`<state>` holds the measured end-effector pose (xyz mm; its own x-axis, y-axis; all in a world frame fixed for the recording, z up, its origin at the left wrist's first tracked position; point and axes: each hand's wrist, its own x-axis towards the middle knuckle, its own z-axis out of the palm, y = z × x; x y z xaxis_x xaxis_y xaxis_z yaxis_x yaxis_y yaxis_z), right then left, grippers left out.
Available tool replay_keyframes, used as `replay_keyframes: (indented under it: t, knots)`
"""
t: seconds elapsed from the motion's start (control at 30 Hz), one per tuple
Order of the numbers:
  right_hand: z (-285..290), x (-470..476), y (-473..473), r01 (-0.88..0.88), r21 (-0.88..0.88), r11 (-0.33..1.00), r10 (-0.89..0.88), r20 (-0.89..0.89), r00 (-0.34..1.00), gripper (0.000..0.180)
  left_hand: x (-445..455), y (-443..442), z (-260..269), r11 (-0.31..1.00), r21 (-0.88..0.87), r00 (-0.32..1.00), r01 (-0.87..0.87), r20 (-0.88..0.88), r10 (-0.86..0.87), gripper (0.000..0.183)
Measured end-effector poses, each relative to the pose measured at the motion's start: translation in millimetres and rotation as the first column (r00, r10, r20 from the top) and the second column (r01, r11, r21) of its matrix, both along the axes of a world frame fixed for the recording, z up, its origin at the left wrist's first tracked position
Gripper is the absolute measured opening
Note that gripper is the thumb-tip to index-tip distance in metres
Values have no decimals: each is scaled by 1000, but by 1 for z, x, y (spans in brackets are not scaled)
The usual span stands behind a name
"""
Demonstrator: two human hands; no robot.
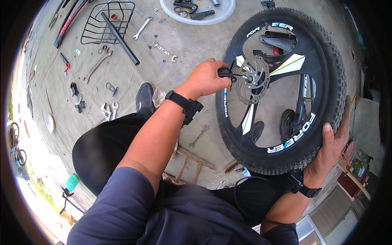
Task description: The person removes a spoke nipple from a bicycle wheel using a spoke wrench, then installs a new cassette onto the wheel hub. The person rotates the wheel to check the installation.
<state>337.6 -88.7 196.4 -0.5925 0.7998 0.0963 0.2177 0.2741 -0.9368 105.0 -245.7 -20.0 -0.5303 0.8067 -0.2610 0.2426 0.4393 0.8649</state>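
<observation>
A black bicycle wheel (324,92) with a knobby tyre and wide white-and-yellow spokes stands upright before me, its disc brake rotor (264,87) facing left. My right hand (329,150) supports the tyre at its lower right, palm and fingers against the tread. With my left hand (208,76) I pinch a small black part (226,73), probably a hub or axle fitting, close to the rotor's centre. A thin rod seems to run between that part and the hub axle (249,78); the fingers partly hide the part, so its exact kind cannot be told.
Several wrenches (98,65) and small metal parts lie on the concrete floor at left, near a black wire basket (92,29) and a black tube (121,39). A translucent basin (199,20) of parts stands ahead. A wooden stool (196,157) is low in view; bicycle parts lie beyond the wheel.
</observation>
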Motion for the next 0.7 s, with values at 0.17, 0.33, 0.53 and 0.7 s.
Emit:
replay_keyframes:
  t: [0.17, 0.33, 0.53, 0.7]
  knots:
    - [-1, -4, -2, 22, 16, 1000, -22, -9, 1000, 81, 0, 2, -2, 1000, -4, 1000, 24, 12, -24, 49]
    - [-1, -2, -2, 32, 63, 997, -34, 29, 999, 86, -3, 4, 1, 1000, 5, 1000, -6, 10, 6, 48]
    - [-2, 2, -1, 57, 94, 994, -62, 56, 996, 94, 0, -4, -2, 998, 58, 991, -31, -132, 38, 47]
    - [0, 4, -1, 93, 92, 991, -102, 94, 990, 102, 4, -4, 0, 995, 96, 981, 2, -191, 17, 49]
